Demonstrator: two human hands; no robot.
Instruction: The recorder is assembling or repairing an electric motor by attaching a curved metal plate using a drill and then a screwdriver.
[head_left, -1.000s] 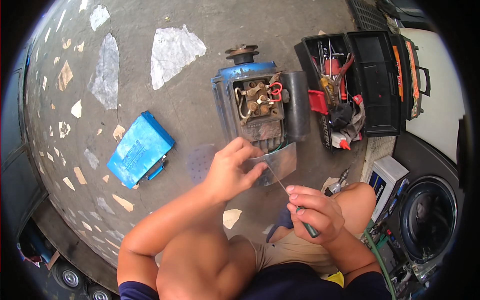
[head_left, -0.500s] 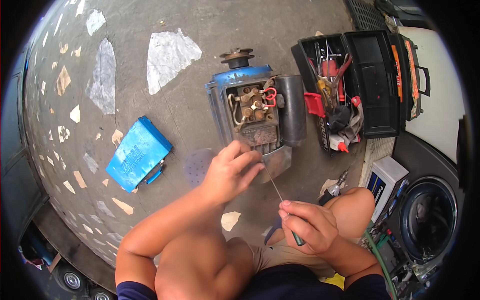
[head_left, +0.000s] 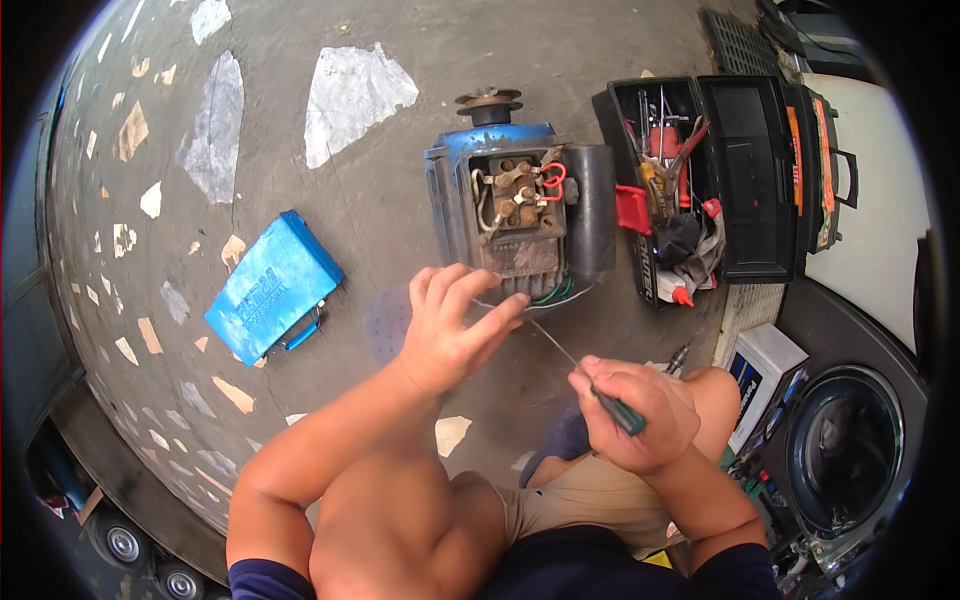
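I see my right hand (head_left: 635, 418) fisted round the screwdriver (head_left: 600, 393), its tip by my left hand (head_left: 445, 330), whose fingers pinch something small beside the motor (head_left: 515, 215); a slip could jab those fingers, I judge.

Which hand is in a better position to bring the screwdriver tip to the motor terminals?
Probably the right hand: it already grips the screwdriver, whose thin shaft points toward the motor. The left hand holds no tool, only steadying near the tip.
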